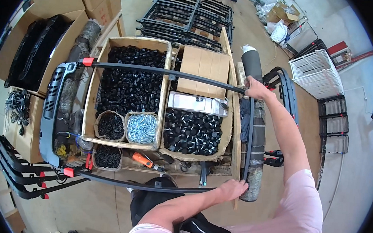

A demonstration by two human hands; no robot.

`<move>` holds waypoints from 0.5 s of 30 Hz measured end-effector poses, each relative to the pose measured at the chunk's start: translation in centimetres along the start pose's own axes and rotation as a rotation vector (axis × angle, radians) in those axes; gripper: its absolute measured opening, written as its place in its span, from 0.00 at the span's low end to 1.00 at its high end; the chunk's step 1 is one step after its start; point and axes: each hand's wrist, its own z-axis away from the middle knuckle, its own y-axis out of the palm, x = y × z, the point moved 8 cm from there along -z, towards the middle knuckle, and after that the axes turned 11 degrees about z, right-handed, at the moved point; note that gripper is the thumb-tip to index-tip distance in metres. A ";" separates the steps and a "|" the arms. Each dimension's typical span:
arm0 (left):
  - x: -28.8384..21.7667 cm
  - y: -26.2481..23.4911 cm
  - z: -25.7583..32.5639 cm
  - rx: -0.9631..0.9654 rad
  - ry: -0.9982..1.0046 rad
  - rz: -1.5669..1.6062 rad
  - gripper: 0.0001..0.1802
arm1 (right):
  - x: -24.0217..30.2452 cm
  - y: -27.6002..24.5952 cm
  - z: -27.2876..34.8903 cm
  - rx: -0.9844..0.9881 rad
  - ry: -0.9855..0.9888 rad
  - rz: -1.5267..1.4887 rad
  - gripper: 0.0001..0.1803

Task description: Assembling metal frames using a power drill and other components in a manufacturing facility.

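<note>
The left hand is closed around the near right corner of a long black frame, which spans the parts boxes, long axis running left to right, grey console end pointing left. Farther off, the right hand grips its far right corner.

Smooth, satin metal, by its look, in the frame; matt plastic at the clips; smooth, faintly shiny plastic in the panel. Glossy plastic for the caps, bright metal for the screws, shiny metal studs on the knobs. Matt cardboard in the carton, bare wood in the plank, crinkled, shiny plastic for the sacks, wrinkled wrapping on the roll. Smooth plastic on the tool; matt, creased cloth in the sleeve.
</note>
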 end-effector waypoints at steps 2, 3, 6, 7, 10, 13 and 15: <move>0.7 0.1 0.0 -0.018 -0.037 -0.001 0.22 | 0.1 -1.4 -0.2 -0.051 0.384 0.069 0.23; 0.6 0.2 -0.4 0.011 -0.081 -0.017 0.21 | -1.3 -0.6 -0.2 0.063 0.520 0.200 0.25; 0.2 0.9 -0.5 0.029 -0.073 -0.055 0.18 | -1.4 1.1 -1.1 0.160 0.315 0.142 0.30; -0.1 1.2 -0.5 0.022 -0.023 -0.081 0.16 | -1.3 0.9 -0.9 0.191 0.177 -0.057 0.31; -0.3 0.8 1.1 0.111 0.057 -0.119 0.12 | -0.7 -0.1 0.0 0.066 0.441 0.077 0.26; -0.6 1.8 0.0 0.179 0.070 -0.101 0.12 | -3.3 1.3 0.1 0.106 0.400 0.133 0.26; 0.2 1.8 -0.6 0.159 -0.027 -0.074 0.14 | -0.9 1.7 -0.4 0.161 0.129 0.055 0.28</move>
